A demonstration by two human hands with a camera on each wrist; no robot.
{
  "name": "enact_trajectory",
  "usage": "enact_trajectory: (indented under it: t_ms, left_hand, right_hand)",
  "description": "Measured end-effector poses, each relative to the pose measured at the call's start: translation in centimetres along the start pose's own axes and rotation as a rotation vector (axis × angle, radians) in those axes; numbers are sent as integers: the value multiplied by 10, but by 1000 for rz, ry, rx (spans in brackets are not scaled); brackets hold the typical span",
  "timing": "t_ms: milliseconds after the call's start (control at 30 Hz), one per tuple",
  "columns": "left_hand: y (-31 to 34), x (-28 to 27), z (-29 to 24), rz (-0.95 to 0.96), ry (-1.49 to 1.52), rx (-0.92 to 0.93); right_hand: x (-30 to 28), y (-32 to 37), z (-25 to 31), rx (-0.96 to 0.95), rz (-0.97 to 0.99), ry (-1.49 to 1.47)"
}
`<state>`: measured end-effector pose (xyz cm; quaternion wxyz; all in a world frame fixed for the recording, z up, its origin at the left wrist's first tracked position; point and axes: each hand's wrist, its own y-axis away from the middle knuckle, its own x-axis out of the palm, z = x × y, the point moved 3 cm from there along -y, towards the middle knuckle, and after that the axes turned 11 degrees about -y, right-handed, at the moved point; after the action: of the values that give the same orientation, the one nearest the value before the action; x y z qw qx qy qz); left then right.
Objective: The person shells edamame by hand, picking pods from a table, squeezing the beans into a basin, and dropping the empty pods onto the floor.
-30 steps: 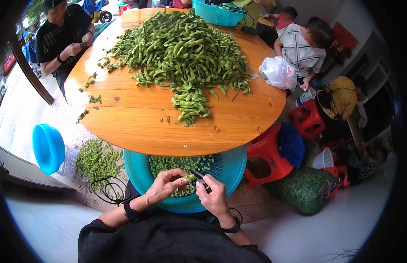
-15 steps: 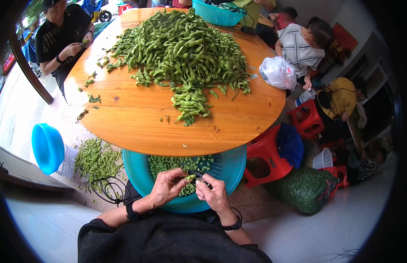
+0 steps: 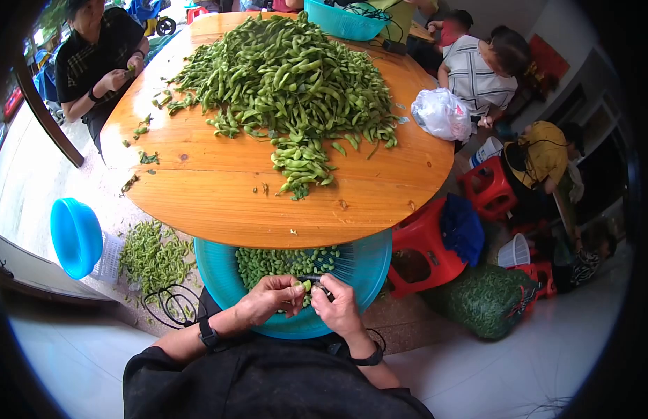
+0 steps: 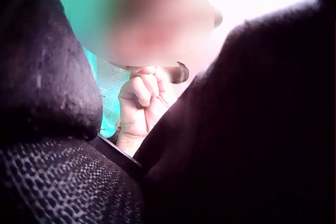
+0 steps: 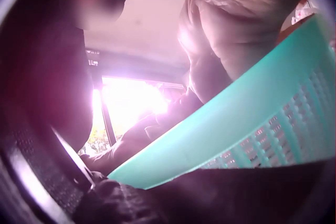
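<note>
In the head view my left hand (image 3: 267,302) pinches a green soybean pod (image 3: 307,285) between thumb and fingertips. Close beside it, my right hand (image 3: 338,309) grips a slim black tool (image 3: 313,277) whose end meets the pod; its exact kind I cannot tell. Both hands are over a turquoise basin (image 3: 211,283) with shelled green soybeans (image 3: 282,261) in it. The left wrist view shows curled fingers (image 4: 142,91) in front of the basin's mesh. Part of a hand (image 5: 236,19) rises above the basin's rim in the right wrist view.
A wooden table (image 3: 219,199) bears a large heap of soybean pods (image 3: 289,84) and a white plastic bag (image 3: 441,114). Pods or hulls (image 3: 155,255) litter the floor beside a blue basin (image 3: 76,237). Red stools (image 3: 422,262) and a full green sack (image 3: 486,304) stand right. Other people sit around.
The pod between my hands, earlier stretched toward the right hand, now points more downward. My left fingers have shifted slightly, and the right hand stays close to its place.
</note>
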<state>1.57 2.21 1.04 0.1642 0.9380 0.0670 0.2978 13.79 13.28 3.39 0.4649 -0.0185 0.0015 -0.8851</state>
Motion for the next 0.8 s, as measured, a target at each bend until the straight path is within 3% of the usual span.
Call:
enact_trajectory:
  t_ms: [33, 67, 133, 200, 333, 500, 533, 600, 733, 800]
  left_hand:
    - [1, 1, -4, -81, -192, 35]
    - [1, 1, -8, -162, -383, 71]
    - [-2, -2, -6, -197, -374, 104]
    - [-1, -5, -4, -173, -377, 48]
    - [-2, -5, -6, -208, -322, -2]
    - [0, -8, -7, -353, -303, 87]
    - [-1, -8, -5, -353, -303, 87]
    - [-4, -5, -1, -295, -211, 266]
    - [-6, -9, 5, -180, -216, 291]
    - [-3, -8, 2, -182, -332, 204]
  right_hand:
    - [3, 1, 7, -169, -59, 282]
    - [5, 1, 9, -170, -60, 283]
    - [9, 4, 18, -272, -125, 408]
    - [11, 7, 20, -222, -122, 419]
    - [19, 12, 18, -307, -173, 542]
    - [24, 14, 12, -399, -152, 672]
    - [25, 14, 12, -392, -138, 685]
    - [26, 14, 10, -385, -125, 699]
    - [29, 14, 3, -338, -68, 678]
    - [26, 10, 1, -319, -73, 599]
